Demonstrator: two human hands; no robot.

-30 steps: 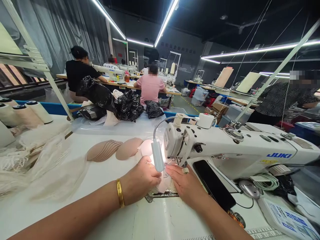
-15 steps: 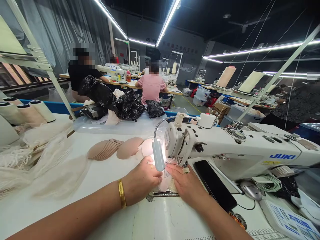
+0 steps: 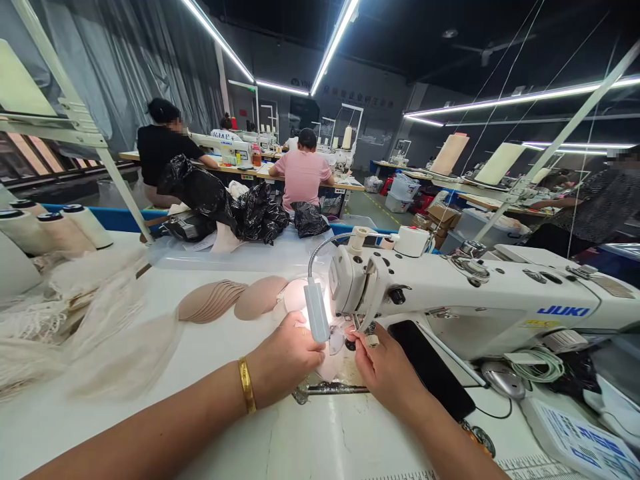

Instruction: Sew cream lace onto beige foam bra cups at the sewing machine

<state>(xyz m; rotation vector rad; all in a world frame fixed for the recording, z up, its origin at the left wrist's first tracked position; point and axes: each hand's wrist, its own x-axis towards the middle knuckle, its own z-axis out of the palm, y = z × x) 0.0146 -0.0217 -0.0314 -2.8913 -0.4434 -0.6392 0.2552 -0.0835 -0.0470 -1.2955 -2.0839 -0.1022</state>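
Under the needle of the sewing machine (image 3: 450, 293), a pale pink fabric piece (image 3: 330, 363) lies flat on the bed. The left hand (image 3: 285, 357), left of the needle, rests curled with fingers pressed on the fabric, apparently to keep it flat. The right hand (image 3: 387, 370), in front of the machine head, pinches something small near the presser foot; what it is cannot be told. The fabric lies between both hands. The lamp (image 3: 317, 310) lights the needle area. Stacked cups (image 3: 213, 300) lie left of the machine.
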